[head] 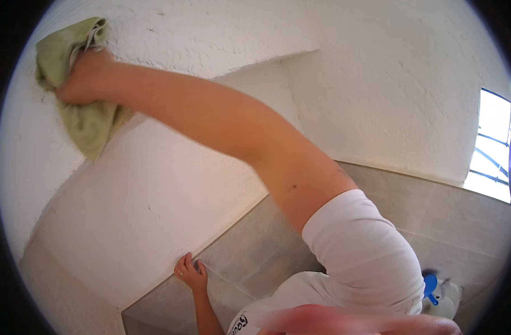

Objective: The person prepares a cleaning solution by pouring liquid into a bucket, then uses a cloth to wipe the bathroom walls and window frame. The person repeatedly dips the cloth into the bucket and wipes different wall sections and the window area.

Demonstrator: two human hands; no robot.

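Observation:
My right hand (pixel 87 77) is raised at the upper left, its arm stretched across the view. It grips a folded green cloth (pixel 60 54) against the white plastered surface (pixel 188 33), and part of the cloth hangs below the wrist. The hand is slightly blurred, and the cloth covers most of its fingers. Lower down, my left hand (pixel 191 274) rests with fingers apart at the top edge of the grey wall tiles (pixel 238 251). A ring is on one of its fingers, and nothing is seen in its grasp.
A barred window (pixel 492 138) lets in bright light at the right. Below it, grey tiles (pixel 460 217) line the wall. A blue plastic item with a handle (pixel 430 287) lies by a white fixture (pixel 448 299) at the lower right. The plaster has a rough edge (pixel 62 188).

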